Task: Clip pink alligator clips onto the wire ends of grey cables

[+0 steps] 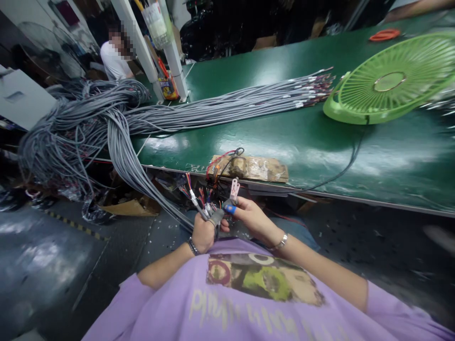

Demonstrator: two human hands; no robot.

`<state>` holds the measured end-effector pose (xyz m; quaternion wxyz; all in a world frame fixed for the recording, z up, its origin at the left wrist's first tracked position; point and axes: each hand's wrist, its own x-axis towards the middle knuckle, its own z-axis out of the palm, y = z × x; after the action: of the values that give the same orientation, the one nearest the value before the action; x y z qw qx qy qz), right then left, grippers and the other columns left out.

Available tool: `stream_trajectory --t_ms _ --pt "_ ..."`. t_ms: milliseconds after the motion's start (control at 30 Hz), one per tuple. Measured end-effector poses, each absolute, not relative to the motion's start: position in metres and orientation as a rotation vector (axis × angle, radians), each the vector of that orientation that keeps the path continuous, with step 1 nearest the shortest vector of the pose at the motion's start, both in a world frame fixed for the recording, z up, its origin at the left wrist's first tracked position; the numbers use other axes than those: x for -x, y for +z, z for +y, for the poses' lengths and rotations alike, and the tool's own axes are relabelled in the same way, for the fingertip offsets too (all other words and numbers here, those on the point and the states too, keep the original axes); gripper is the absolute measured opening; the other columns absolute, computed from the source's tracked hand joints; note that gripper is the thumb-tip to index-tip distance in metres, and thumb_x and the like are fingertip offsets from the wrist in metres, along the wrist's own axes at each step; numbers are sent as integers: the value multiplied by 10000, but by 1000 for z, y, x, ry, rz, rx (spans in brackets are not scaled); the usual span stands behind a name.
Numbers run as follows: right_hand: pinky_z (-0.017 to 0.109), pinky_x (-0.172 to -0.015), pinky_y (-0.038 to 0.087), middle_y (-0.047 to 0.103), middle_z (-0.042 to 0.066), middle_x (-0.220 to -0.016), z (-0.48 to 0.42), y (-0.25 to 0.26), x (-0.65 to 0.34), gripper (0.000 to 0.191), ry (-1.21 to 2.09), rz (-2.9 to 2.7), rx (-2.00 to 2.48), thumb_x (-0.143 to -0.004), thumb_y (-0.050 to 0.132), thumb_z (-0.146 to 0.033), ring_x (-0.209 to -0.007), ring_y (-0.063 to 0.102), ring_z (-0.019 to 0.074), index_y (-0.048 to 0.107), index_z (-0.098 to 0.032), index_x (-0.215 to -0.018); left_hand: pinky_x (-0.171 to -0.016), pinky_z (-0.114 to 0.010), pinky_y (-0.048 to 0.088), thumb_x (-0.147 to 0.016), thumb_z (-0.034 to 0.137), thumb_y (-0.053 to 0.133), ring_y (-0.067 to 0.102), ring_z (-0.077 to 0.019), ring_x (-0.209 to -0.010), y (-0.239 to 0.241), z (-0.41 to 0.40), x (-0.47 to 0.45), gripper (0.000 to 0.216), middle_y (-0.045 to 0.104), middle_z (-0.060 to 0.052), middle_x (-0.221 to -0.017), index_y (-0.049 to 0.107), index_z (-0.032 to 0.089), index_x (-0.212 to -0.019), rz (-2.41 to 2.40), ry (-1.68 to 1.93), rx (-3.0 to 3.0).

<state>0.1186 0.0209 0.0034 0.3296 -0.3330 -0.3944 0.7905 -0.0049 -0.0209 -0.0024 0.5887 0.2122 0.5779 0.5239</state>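
My left hand (204,234) is closed around the end section of a bundle of grey cables (131,166), close to my body. Colourful stripped wires (190,184) with white wrapping stick up beyond this fist. Just to the right, my right hand (252,219) is pinched, with a blue band (230,209) around one finger. From its fingers a pale pink two-pronged piece (234,189) with small holes points upward; its kind is unclear. A grey strip (217,217) lies between both hands, and the fingers partly hide it.
On the green table (220,142) rest more grey cables (213,106), a green fan (391,83) and orange-handled scissors (384,34). A worn wooden block (256,169) with thin leads sits at the front edge. White posts (176,52) rise behind. Another person (115,54) is at back left.
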Motion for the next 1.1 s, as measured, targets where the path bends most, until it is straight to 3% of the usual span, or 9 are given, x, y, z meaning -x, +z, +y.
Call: stream_trajectory --t_ms 333,567,700,933,1100 --pt "268 -553 390 560 -26 -629 16 -21 -120 399 1835 -1092 1003 -658 748 -521 -574 487 121 541 -192 -749 -483 -289 542 -459 495 835 667 -210 -512 -2 -20 5 458 586 8 -436 524 182 -581 1370 1241 -488" --pt "248 -529 367 522 -28 -614 32 -20 -129 379 1981 -703 988 -654 741 -525 -538 406 99 569 -192 -707 -366 -200 425 -423 519 858 523 -103 -339 14 -20 10 509 565 35 -402 545 167 -615 1261 1210 -471" --pt "259 -516 352 528 -10 -633 44 -12 -129 426 2118 -780 892 -687 700 -595 -538 407 108 594 -188 -753 -357 -202 422 -422 500 870 499 -94 -325 18 -16 10 504 579 22 -409 559 159 -623 1164 1108 -509" --pt "256 -513 326 448 -39 -526 47 -3 -122 531 1627 -1028 996 -653 666 -701 -519 371 103 519 -195 -588 -359 -214 442 -404 499 868 513 -102 -331 18 -3 5 508 594 8 -419 578 149 -629 1141 1049 -525" --pt "260 -486 386 513 -18 -536 49 -10 -115 533 1901 -832 846 -662 648 -717 -517 455 125 566 -192 -642 -353 -212 436 -397 502 867 506 -100 -327 17 -1 3 516 592 5 -415 577 144 -629 1139 1040 -538"
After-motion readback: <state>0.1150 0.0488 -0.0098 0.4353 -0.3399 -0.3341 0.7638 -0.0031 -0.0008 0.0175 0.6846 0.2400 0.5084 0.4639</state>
